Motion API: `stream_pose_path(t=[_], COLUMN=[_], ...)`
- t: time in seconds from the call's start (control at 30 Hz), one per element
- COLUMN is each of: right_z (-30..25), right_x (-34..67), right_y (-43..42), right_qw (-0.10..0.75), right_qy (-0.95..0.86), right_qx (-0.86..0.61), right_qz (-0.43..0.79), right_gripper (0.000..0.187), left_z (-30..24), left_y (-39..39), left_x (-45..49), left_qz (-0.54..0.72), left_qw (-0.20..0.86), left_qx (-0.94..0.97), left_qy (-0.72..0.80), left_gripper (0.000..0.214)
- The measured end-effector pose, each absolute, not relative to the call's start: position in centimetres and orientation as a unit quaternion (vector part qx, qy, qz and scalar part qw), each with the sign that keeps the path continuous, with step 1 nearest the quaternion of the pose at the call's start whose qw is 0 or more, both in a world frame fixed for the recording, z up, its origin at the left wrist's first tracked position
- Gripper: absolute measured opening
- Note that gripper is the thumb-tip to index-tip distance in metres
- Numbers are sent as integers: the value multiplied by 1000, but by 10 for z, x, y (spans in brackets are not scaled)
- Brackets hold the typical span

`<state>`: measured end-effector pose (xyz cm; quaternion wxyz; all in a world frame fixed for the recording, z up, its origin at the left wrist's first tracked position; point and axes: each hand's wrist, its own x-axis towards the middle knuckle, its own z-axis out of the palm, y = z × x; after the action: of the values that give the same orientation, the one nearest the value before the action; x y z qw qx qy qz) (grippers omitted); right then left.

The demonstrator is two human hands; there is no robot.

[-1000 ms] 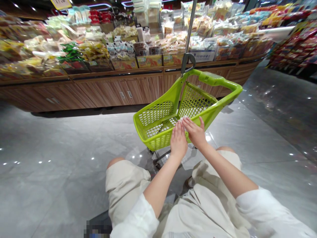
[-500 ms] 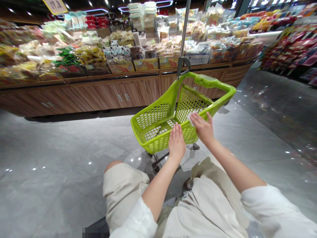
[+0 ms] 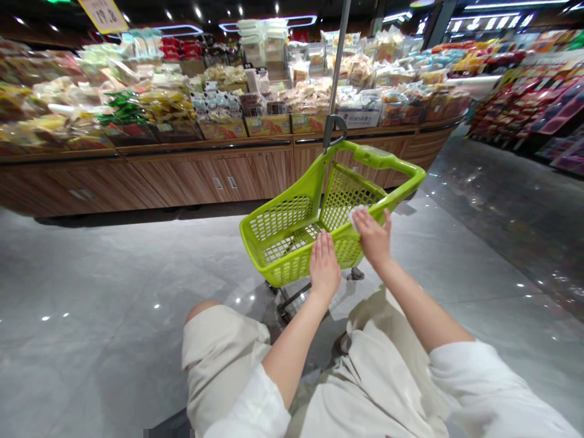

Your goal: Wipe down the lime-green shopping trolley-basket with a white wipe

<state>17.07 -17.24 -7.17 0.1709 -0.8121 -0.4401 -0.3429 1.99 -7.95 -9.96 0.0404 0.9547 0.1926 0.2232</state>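
A lime-green plastic shopping cart (image 3: 312, 176) with perforated basket walls stands in front of me at an angle. My left hand (image 3: 325, 272) lies along its near side, fingers straight and together, with the tips at the rim; the thumb is hidden. Farther right, my right hand (image 3: 375, 238) presses a small white cloth or tissue (image 3: 354, 220) against the same rim near the handle end. Its fingers are over the white piece and the thumb sticks up. No goods show in the basket.
Behind the cart runs a wood-fronted display counter (image 3: 260, 167) piled with packaged foods. A grey pole (image 3: 340, 61) rises at the cart's far side. A yellow-edged price sign (image 3: 104, 14) hangs upper left. Shelves of packets (image 3: 506, 109) stand at right. The floor (image 3: 114, 267) is shiny grey tile.
The view has shifted slightly, so the cart sits a little lower and to the left in the picture. Both hands stay at nearly the same spots on the rim.
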Motion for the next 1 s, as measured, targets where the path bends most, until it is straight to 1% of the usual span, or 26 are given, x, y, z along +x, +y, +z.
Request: stream_pose_path(t=[0.1,0.2,0.27,0.37,0.47,0.6,0.67,0.73,0.77,0.87,0.93,1.0], right_z=[-88,-76,-60,-46,-60,-91,-91,-80,-72,-51,-52,-65], right_x=[133,161,203,243,217,144,139,165,185,238,243,218], right_y=[-152,-172,-198,-219,-199,-156,-156,-174,-187,-219,-220,-203], right_qw=[148,123,126,159,180,165,145,129,125,167,193,204], right_qy=[-549,-594,-556,-445,-414,-516,-563,-580,-570,-448,-388,-392], right_qx=[-769,-744,-762,-806,-816,-778,-758,-752,-759,-805,-824,-826], right_qz=[-292,-280,-307,-356,-361,-318,-294,-287,-291,-350,-364,-350], right_gripper=[51,58,57,50,50,55,56,59,60,55,55,57], left_z=[-103,-103,-102,-100,-101,-104,-104,-103,-102,-100,-99,-100], left_y=[-79,-76,-75,-76,-78,-79,-78,-76,-76,-77,-80,-81], left_x=[21,18,17,17,20,24,23,22,21,20,21,22], left_qz=[229,225,217,209,214,217,215,211,209,208,210,211], left_qw=[38,27,21,17,21,19,17,19,21,21,23,27], left_qx=[952,954,957,960,958,956,957,958,959,961,961,960], left_qy=[199,195,190,184,187,195,194,191,188,181,180,183], left_gripper=[81,82,83,82,82,78,77,79,80,82,82,80])
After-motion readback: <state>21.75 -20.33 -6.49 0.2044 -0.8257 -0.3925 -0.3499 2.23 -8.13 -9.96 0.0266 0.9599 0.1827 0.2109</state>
